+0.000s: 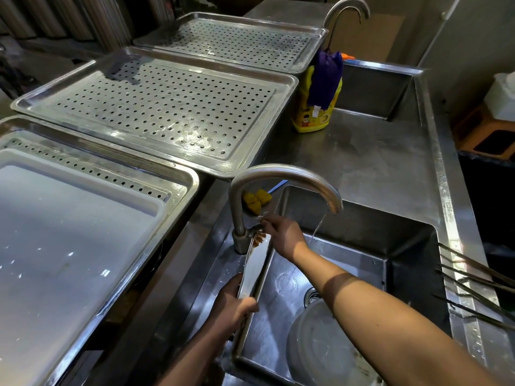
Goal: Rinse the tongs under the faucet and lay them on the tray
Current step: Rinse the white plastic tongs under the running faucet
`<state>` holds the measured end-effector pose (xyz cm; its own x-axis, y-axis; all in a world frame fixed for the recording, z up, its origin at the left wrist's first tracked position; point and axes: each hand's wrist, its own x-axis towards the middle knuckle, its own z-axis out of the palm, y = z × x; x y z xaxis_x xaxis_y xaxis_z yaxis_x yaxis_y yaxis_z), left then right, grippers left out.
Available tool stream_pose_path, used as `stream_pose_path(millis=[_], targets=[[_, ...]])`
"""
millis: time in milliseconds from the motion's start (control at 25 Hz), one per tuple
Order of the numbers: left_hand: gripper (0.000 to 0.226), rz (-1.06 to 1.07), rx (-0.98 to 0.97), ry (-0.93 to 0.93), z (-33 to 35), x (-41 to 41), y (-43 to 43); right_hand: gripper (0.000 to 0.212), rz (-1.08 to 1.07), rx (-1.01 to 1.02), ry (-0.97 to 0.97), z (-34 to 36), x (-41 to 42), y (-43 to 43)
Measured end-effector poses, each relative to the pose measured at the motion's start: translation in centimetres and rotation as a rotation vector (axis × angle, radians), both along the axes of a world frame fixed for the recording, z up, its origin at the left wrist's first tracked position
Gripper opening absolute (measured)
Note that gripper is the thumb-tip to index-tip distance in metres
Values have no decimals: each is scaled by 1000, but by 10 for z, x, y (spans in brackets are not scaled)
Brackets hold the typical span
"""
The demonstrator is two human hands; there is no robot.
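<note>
Tongs [252,270], long and steel, are in my left hand [232,307], which is closed around their lower end at the near left rim of the sink [412,263]; they slant up along that rim toward the base of the faucet [281,178], their tips just beside it. My right hand [281,236] reaches across the basin with its fingers pinched on the small handle at the faucet's base, so that hand is closed on the handle. A thin stream of water [317,229] falls from the spout into the basin, to the right of the tongs and not touching them. A yellow sponge [256,200] lies on the desk behind the faucet. In the basin near the front sits a clear plastic lid or bowl [315,346]; I cannot tell which. Along the left side of the desk three trays run toward the far edge: the nearest one [178,190] carries a white board [69,232], the middle perforated tray [164,110] is bare and wet, and another perforated tray [237,37] lies beyond it. A yellow detergent bottle [312,115] with a purple cloth [327,76] draped over it stands near the far sink. Thin metal skewers [473,288] stick in over the right edge.
</note>
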<state>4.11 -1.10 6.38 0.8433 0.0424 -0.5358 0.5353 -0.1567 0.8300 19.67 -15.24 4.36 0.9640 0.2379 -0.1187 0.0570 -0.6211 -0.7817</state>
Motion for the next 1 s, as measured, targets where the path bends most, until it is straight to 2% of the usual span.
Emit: stream_pose_path(millis=[320,440,520,600,680,720,840,1000], targets=[[33,-4,-37,-53,11,-3,-3,30,11,-13,-26,1,-1,3],[27,-21,-48,-46,15,-1,-7,29,8,9,-30,0,-2,1],[18,-67,-71,36,17,1,-11,28,1,33,-24,1,-3,1],[27,-99,-93,45,17,0,-11,27,-7,44,-22,0,-4,2],[52,-41,-72,-33,15,-2,-9,27,-15,52,-17,-1,-5,0],[55,-26,-51,-45,16,-5,-6,27,-13,49,-16,-1,-5,0],[40,-26,-33,-28,9,-8,-5,29,-5,14,21,-1,0,1],[43,-73,6,-22,6,-7,-7,36,-69,86,139,-8,-9,-8]])
